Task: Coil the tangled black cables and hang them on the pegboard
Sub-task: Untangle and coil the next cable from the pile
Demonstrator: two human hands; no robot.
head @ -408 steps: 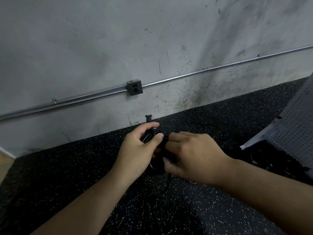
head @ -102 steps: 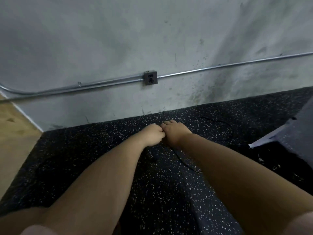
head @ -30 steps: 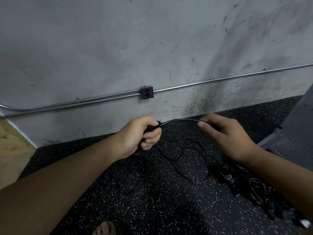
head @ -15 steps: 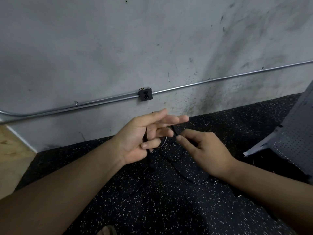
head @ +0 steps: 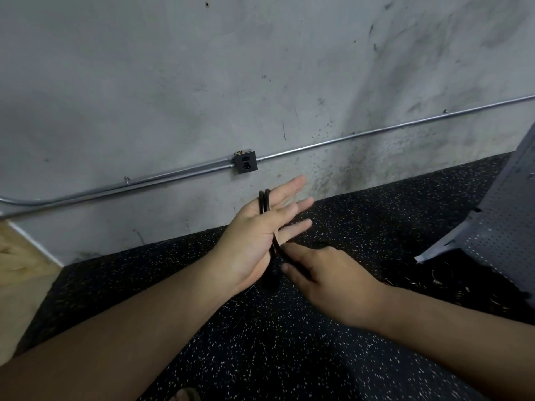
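The speckled black floor mat (head: 289, 357) is the biggest worry. Black cable lying slack on it is hard to see, so I judge that an unseen knot in the trailing part could jerk the wraps as the slack comes up. The grey pegboard (head: 503, 227) leans at the right, well apart from both hands. A heap of tangled cables (head: 417, 282) lies on the floor at its foot, and if the trailing end runs into that heap, pulling could drag more tangle along. The left hand (head: 254, 241) is held flat with its fingers straight and spread. Two turns of the cable (head: 265, 202) loop over its upper edge and run down across it. Nothing clamps those turns, so they could slide off toward the fingertips if the hand tips. The right hand (head: 327, 276), just beside the left, seems to pinch the cable at the left hand's lower edge, though blur hides the grip. A loose pinch there would leave the next turn slack or twisted. No bin, box or other container shows
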